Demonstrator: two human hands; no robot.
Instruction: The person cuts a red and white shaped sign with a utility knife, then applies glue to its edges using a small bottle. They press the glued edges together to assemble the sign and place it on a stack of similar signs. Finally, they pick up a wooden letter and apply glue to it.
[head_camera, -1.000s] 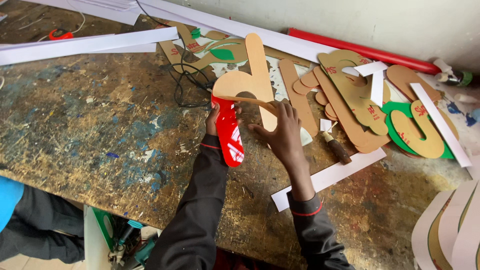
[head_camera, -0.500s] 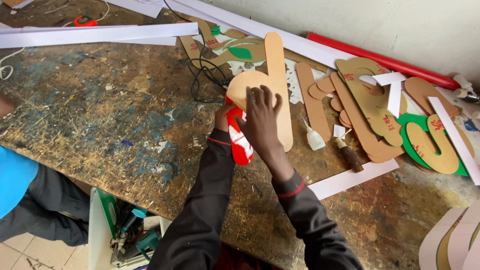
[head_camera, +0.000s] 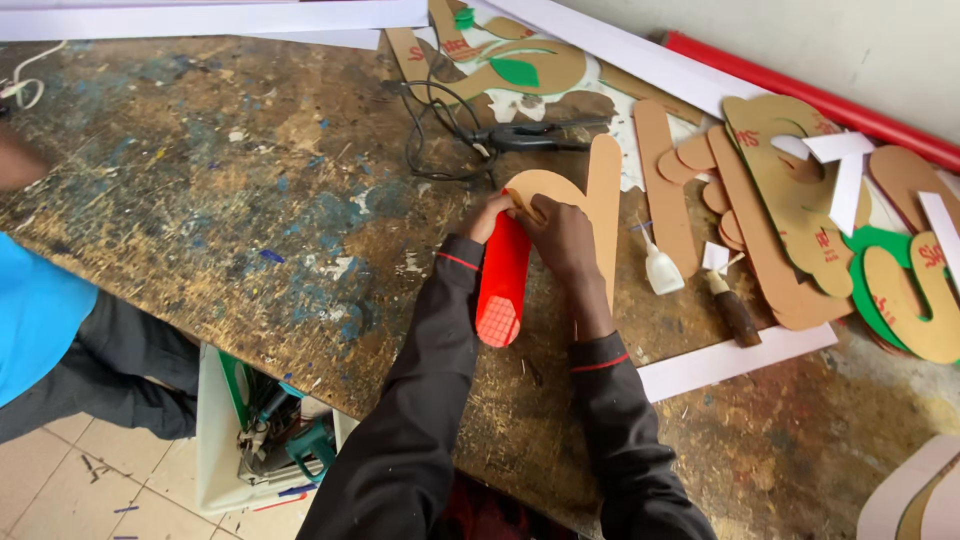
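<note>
1. Where the worn, paint-stained wooden workbench (head_camera: 250, 220) filled most of the view, all other items lay on it or beside it.
2. Long white foam-board strips (head_camera: 200, 18) lay along the far edge of the bench, and one more white strip (head_camera: 735, 362) lay near the right forearm.
3. A heap of brown cardboard letter cut-outs (head_camera: 790, 215) sat at the right, some resting on a green letter shape (head_camera: 890, 305).
4. A red tube (head_camera: 830, 100) ran along the wall behind the heap.
5. A white plastic crate of tools (head_camera: 225, 480) stood on the floor below the bench's near edge.
6. The brown cardboard cut-out shaped like a lower-case letter with a tall stem (head_camera: 590, 215) lay flat at the bench centre, under both hands.
7. A red curved strip with a gridded end (head_camera: 502, 285) stood against the cut-out's left edge, running towards the person.
8. The left hand (head_camera: 492, 215) gripped the top of the red strip at the cut-out's edge.
9. The right hand (head_camera: 560, 235) pressed down on the cut-out with fingers curled, just beside the strip; whether it pinched the strip could not be determined.
10. A black glue gun with a coiled cable (head_camera: 520, 135) lay just beyond the cut-out.
11. A small white glue bottle (head_camera: 660, 270) and a brown-handled tool (head_camera: 735, 315) lay to the right.
</note>
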